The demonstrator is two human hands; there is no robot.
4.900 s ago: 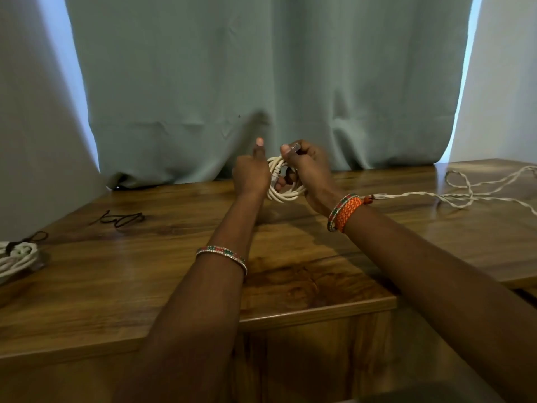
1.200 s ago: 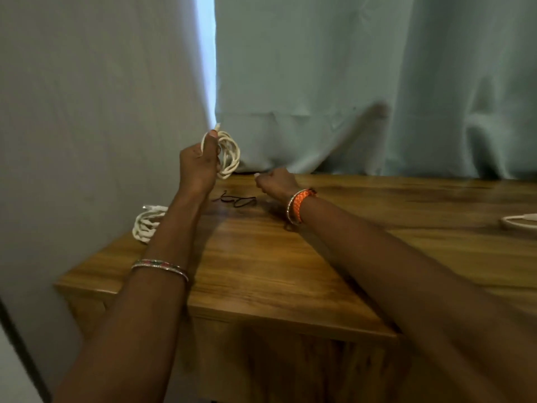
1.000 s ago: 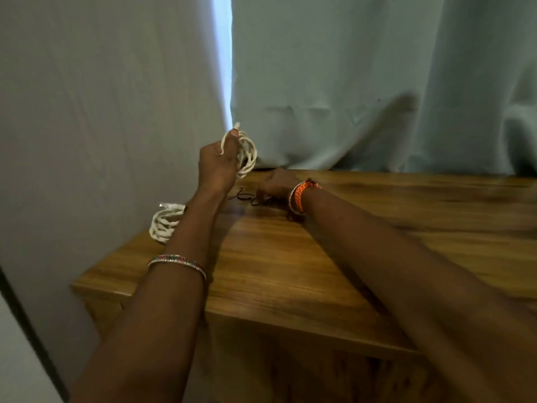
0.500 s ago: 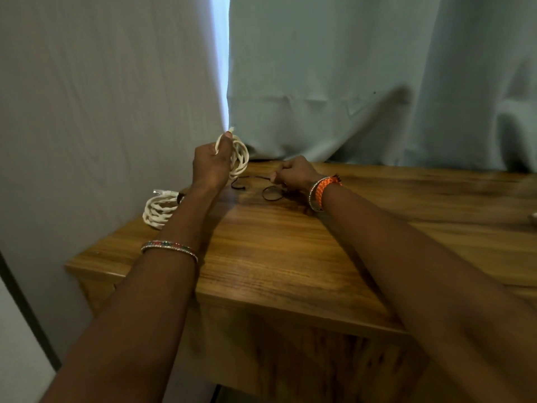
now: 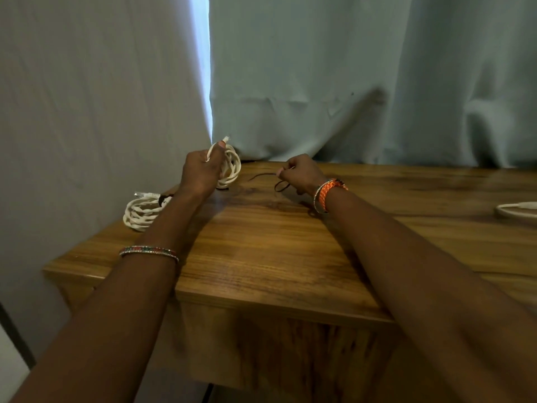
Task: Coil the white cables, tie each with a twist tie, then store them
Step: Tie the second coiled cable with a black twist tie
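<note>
White cable, wound into a coil, was held upright just above the far left part of the wooden table, in front of the pale green curtain. The left hand gripped this coil, fingers curled round its loops and thumb pressed on top beside the plug end. A second coiled cable, already bound, lay on the table near the left edge. The right hand pinched a dark twist tie between thumb and fingertips, its ends trailing over the tabletop. Another cable's loop showed at the right edge.
</note>
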